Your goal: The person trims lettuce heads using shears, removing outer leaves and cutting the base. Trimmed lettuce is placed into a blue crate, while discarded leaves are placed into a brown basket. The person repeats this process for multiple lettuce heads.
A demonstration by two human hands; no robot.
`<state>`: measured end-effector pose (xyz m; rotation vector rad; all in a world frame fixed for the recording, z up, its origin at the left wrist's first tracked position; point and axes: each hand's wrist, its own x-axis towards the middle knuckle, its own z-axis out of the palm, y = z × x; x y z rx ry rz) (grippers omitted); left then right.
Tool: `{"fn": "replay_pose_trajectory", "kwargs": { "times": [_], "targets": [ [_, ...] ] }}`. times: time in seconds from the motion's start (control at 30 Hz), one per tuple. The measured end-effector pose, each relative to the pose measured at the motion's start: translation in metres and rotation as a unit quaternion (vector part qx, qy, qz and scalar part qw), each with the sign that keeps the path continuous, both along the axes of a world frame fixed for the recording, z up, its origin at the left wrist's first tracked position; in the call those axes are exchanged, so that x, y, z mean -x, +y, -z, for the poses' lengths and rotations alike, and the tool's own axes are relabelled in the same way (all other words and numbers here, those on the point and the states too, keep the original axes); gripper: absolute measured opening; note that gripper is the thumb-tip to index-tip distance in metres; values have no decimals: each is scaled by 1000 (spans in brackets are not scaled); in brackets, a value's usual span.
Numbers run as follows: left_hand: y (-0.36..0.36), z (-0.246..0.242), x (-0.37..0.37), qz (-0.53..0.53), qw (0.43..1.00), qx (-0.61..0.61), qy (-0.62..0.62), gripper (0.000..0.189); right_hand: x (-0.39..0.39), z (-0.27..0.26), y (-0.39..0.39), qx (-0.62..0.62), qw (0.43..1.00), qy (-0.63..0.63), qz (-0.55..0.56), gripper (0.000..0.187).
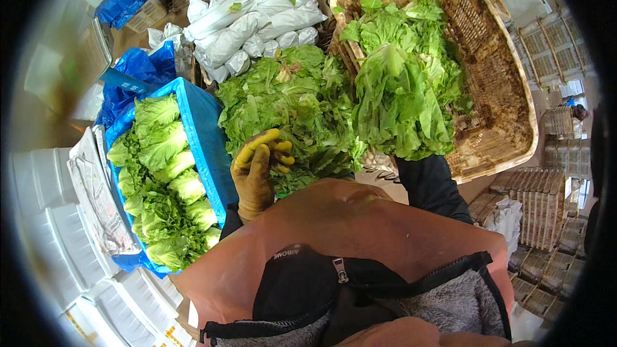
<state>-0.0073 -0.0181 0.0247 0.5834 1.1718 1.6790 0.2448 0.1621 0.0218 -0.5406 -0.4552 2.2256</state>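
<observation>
My left hand, in a yellow-palmed, soiled work glove, is raised with curled fingers over a heap of loose lettuce leaves; no item shows in it. At the end of my right sleeve, a leafy head of lettuce covers my right hand. That head lies over the near left part of a dirty plastic crate, in front of more lettuce. On the left, trimmed lettuce heads fill a box lined with blue plastic, in two rows.
White plastic-wrapped bundles lie behind the leaf heap. Newspapers rest beside the blue-lined box, above white foam boxes. Stacked plastic crates stand at the right. A blue plastic sheet lies beyond the box.
</observation>
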Motion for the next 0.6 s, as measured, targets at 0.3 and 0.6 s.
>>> {"fn": "replay_pose_trajectory", "kwargs": {
  "times": [0.3, 0.6],
  "targets": [
    [1, 3, -3, 19, 998, -20, -54, 33, 10, -10, -8, 12, 1000, -6, 24, 69],
    [7, 10, -8, 54, 997, -25, -45, 41, 12, -13, -15, 14, 999, -11, 31, 68]
  ]
}}
